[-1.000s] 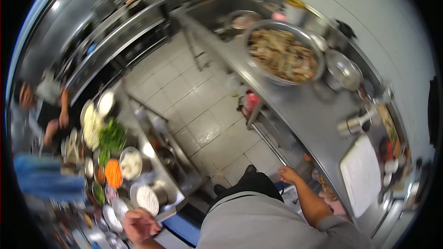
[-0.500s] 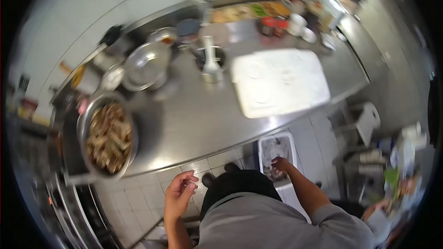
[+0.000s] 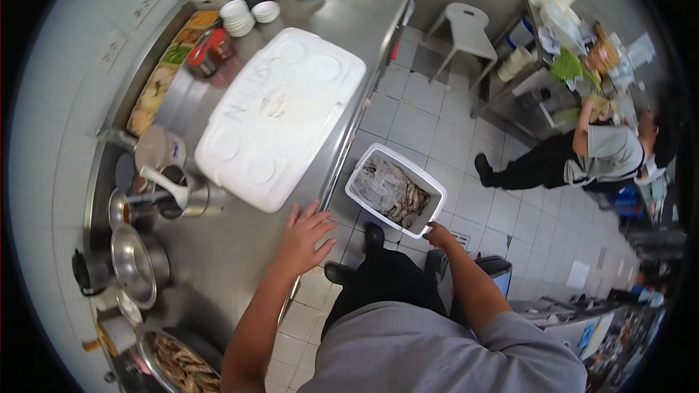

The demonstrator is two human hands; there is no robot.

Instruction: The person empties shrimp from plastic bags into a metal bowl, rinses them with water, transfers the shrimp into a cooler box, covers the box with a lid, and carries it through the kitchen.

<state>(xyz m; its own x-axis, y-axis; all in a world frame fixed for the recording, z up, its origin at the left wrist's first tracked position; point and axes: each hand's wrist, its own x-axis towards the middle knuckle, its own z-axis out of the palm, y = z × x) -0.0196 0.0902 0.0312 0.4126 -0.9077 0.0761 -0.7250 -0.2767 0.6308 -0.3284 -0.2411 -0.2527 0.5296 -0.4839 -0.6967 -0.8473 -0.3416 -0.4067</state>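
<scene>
My left hand (image 3: 304, 239) is spread open over the front edge of the steel counter (image 3: 251, 255), close to a white cooler lid (image 3: 280, 116) that lies flat there with faint writing on it. My right hand (image 3: 440, 235) has its fingers closed at the near right corner of a white cooler box (image 3: 438, 207), gripping its rim or handle. Inside the box, which stands on the tiled floor, are greyish-brown seafood, seemingly shrimp (image 3: 406, 200), and a clear plastic bag (image 3: 380, 180). A metal bowl of similar brown seafood (image 3: 182, 364) sits at the lower left.
Along the wall stand a steel bowl (image 3: 138, 266), a pot with a white-handled utensil (image 3: 171, 185), red-lidded jars (image 3: 211, 51) and stacked white cups (image 3: 237, 18). A white stool (image 3: 466, 33) is beyond the counter. A person (image 3: 611, 149) works at a side table on the right.
My view has swung right. My right hand has gone from inside the box to its corner; my left hand has come over the counter edge with fingers spread. The box looks shifted and turned.
</scene>
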